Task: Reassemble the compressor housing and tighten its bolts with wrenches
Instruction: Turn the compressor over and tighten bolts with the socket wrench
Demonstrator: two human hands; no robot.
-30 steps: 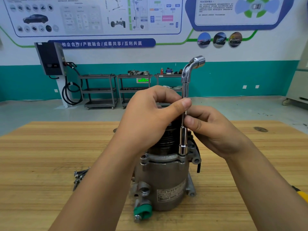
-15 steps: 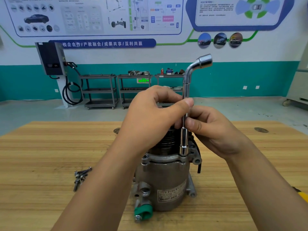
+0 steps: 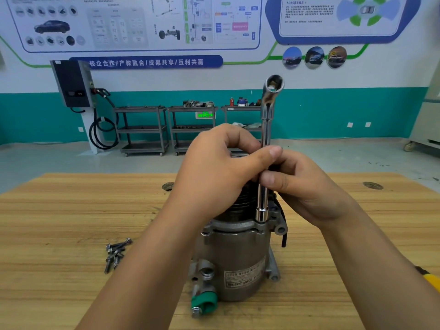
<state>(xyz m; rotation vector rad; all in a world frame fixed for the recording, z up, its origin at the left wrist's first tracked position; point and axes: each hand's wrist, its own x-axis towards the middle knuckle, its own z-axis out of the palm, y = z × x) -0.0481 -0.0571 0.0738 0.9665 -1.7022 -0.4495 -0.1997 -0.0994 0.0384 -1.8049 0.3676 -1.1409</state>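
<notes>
A grey metal compressor (image 3: 238, 258) stands upright on the wooden table (image 3: 71, 210), with a green cap (image 3: 204, 302) on a port at its lower front. A chrome L-shaped socket wrench (image 3: 266, 129) stands vertical, its lower socket seated on a bolt at the housing flange (image 3: 262, 216). My left hand (image 3: 214, 172) pinches the wrench shaft with thumb and fingers. Just below it, my right hand (image 3: 302, 186) pinches the same shaft from the right. The wrench's bent top end now faces the camera.
Several loose bolts (image 3: 116, 253) lie on the table left of the compressor. A yellow tool handle (image 3: 428, 279) shows at the right edge. Metal shelving carts (image 3: 142, 129) and a wall charger (image 3: 73, 86) stand far behind.
The wrench has turned about its shaft: the bent top swung from pointing right to facing the camera. Both hands keep their pinch on the shaft; the compressor has not moved.
</notes>
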